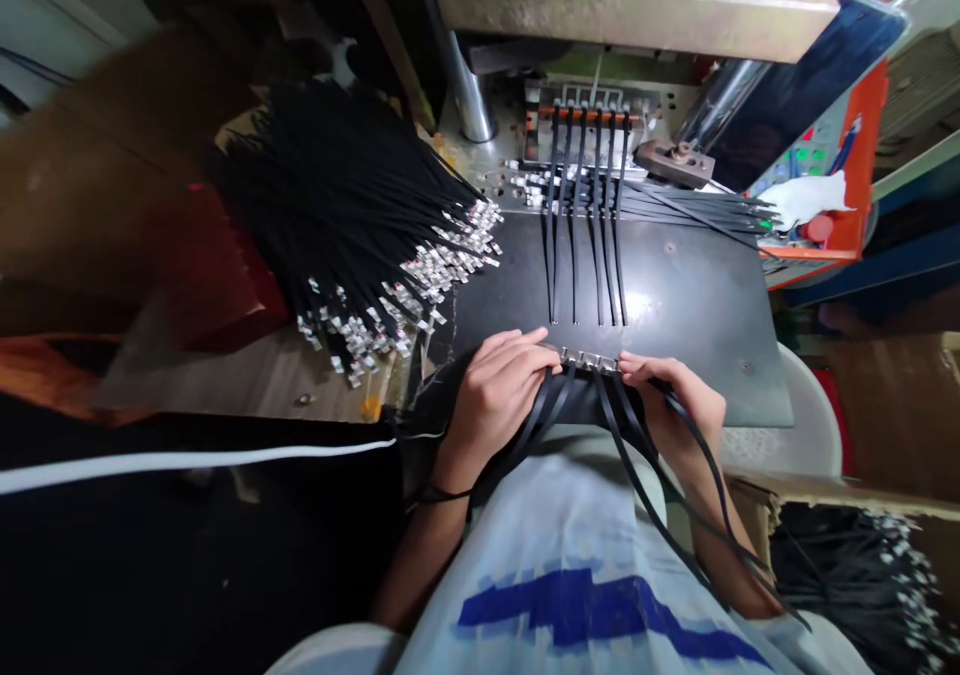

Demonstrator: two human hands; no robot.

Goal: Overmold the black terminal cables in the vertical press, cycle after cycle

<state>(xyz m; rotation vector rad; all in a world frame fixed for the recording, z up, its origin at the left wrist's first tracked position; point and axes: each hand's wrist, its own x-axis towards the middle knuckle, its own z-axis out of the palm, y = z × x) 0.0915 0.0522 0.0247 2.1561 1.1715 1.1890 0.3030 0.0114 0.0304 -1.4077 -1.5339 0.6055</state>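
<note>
Smooth black sheet covers the bench, its sheen broken by a bright glare spot and a few small screw heads. At its near edge, the left hand has its grip closed on the left end of a narrow metal strip, a silvery row of small blocky segments; the right hand pinches the right end between thumb and fingers. From the strip, several flexible black cables droop toward the person, some curving across the right forearm. Below lies a pale cloth apron, creased, with a jagged band of glossy blue tape.

Just beyond the strip and apart from it, 6 thin black leads run straight out of a rectangular steel mould with an orange bar across it. More cables with silvery ends lie crosswise beneath those leads. Overhead hangs a thick, worn metal press block, with a polished round column at left. Farther left, a dense heap of black cables fans out, its tips ending in shiny square connectors. At lower right, a cardboard box holds more black cables.
</note>
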